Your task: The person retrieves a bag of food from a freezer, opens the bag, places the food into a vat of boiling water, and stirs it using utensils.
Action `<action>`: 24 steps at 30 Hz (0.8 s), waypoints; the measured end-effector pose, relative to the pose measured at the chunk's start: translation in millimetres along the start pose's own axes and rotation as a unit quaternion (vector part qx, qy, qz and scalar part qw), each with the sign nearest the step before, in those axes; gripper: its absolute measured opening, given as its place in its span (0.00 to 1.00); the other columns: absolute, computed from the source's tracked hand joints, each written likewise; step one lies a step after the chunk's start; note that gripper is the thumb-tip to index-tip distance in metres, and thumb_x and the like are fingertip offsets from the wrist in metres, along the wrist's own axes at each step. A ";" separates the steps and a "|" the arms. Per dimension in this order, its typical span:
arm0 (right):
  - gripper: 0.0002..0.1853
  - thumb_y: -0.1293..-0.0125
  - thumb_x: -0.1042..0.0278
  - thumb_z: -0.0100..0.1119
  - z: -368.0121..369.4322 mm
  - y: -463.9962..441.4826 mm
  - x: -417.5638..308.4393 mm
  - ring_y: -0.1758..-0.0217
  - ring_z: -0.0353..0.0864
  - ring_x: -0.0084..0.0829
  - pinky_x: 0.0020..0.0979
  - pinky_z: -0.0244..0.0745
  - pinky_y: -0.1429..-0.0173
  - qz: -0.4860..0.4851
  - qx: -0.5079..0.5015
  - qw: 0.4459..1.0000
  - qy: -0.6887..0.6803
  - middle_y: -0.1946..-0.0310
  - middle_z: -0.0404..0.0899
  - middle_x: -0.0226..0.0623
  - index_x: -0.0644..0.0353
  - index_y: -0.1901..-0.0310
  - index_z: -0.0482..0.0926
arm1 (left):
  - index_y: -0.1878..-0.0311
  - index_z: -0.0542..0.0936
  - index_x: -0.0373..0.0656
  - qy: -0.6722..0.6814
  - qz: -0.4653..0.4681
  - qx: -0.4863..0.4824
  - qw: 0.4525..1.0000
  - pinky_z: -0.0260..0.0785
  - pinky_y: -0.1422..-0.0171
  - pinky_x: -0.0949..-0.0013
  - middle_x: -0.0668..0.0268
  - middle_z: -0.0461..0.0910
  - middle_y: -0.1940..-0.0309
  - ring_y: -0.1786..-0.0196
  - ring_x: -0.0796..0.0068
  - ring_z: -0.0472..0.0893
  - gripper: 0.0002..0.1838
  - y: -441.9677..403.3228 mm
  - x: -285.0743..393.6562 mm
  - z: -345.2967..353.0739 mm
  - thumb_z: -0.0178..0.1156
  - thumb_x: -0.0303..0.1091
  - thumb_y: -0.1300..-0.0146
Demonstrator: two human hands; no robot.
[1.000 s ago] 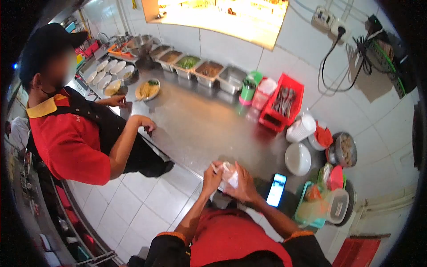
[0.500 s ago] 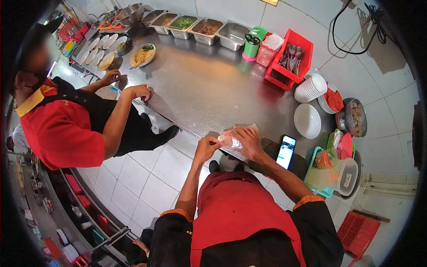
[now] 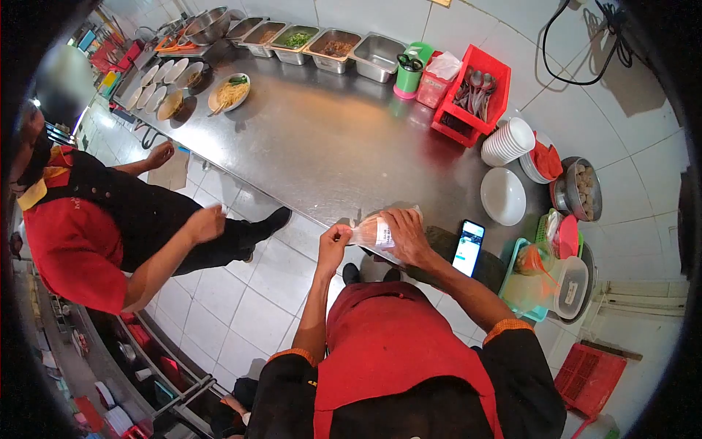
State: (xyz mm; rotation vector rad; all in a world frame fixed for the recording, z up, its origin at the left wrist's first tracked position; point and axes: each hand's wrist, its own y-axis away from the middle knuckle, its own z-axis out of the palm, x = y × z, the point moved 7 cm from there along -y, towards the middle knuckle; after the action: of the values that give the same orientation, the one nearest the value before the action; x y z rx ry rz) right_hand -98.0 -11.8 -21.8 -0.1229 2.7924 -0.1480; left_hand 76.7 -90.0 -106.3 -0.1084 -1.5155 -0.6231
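Note:
A clear plastic bag [image 3: 368, 233] with pinkish contents and a white label lies at the front edge of the steel counter [image 3: 314, 139]. My left hand [image 3: 333, 245] pinches the bag's gathered left end. My right hand [image 3: 406, 235] lies over the bag's right part, its fingers wrapped round it. Just right of my right forearm rests a phone [image 3: 469, 247] with a lit screen. A white bowl [image 3: 503, 196] stands behind the phone.
A co-worker [image 3: 110, 219] stands at the left. Metal food trays [image 3: 335, 50], a noodle bowl [image 3: 229, 94] and small dishes [image 3: 175, 71] line the back. At right are a red cutlery basket [image 3: 504, 80], stacked bowls [image 3: 508, 142] and a turquoise tray [image 3: 537, 314].
The co-worker has drawn back from the counter, both hands now off its edge. The view has tilted down since the first frame. My hands still hold the bag, its left end now drawn out.

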 end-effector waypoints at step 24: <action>0.33 0.60 0.72 0.71 -1.9 6.0 2.4 0.34 0.66 0.41 0.49 0.53 0.32 -0.016 0.043 0.999 -0.026 0.39 0.69 0.39 0.39 0.45 0.83 | 0.44 0.74 0.38 -0.342 0.127 -0.014 0.931 0.72 0.47 0.60 0.52 0.75 0.52 0.51 0.55 0.77 0.37 12.8 37.3 38.3 0.79 0.38 0.59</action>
State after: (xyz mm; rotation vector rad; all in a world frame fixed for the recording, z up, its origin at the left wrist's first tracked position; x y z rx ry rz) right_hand -101.3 -5.9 -21.5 -0.1490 2.7278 -0.2683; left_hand 45.8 -74.1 -63.8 -0.5859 -2.1168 -0.4097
